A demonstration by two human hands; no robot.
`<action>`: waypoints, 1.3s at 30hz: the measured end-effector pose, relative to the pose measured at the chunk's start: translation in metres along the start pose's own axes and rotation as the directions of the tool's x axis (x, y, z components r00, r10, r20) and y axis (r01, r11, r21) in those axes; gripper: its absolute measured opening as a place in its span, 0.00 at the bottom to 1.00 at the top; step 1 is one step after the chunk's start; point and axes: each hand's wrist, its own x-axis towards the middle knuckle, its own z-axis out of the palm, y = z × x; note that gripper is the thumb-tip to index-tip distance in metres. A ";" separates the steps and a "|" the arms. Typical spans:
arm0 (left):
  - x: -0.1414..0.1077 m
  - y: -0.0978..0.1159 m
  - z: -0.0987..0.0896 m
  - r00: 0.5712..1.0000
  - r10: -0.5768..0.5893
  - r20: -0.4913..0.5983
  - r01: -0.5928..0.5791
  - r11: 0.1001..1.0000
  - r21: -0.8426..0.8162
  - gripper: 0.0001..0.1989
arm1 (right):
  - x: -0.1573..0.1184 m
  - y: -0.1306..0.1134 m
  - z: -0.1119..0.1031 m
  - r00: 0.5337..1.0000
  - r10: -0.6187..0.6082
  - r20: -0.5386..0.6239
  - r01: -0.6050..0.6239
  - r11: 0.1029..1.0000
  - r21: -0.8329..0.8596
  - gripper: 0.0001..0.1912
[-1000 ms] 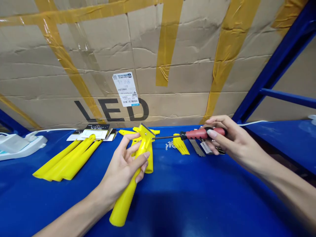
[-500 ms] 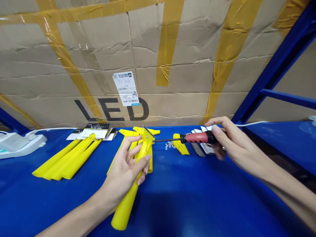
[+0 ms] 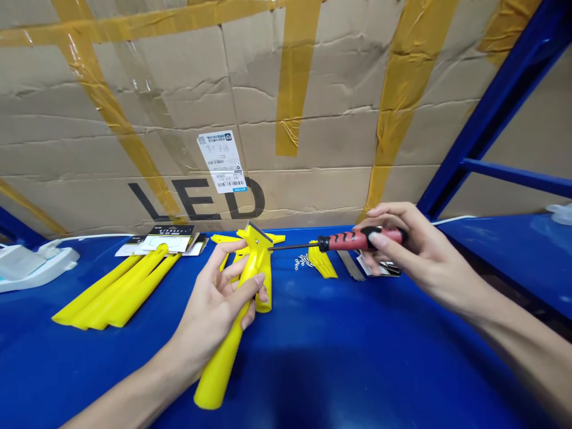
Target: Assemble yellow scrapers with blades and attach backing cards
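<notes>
Above blue surface (image 3: 339,357) | two hands (image 3: 226,292) (image 3: 420,250) | one screwdriver (image 3: 344,241) | one yellow scraper (image 3: 218,366)

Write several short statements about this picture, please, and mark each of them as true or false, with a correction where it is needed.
1. The left hand grips a yellow tool. True.
2. The right hand is holding nothing. False: it holds a red-and-black screwdriver by the handle.
3. Small metal pieces lie on the blue surface. True.
4. The large black letters on the cardboard box spell "BOX". False: they spell "LED".
5. A white power strip lies near the left edge of the picture. True.
</notes>
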 end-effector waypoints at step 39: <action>0.002 -0.002 -0.004 0.999 0.015 0.029 -0.016 0.999 0.030 0.24 | -0.003 -0.008 0.003 0.992 -0.033 0.123 0.044 0.995 -0.091 0.14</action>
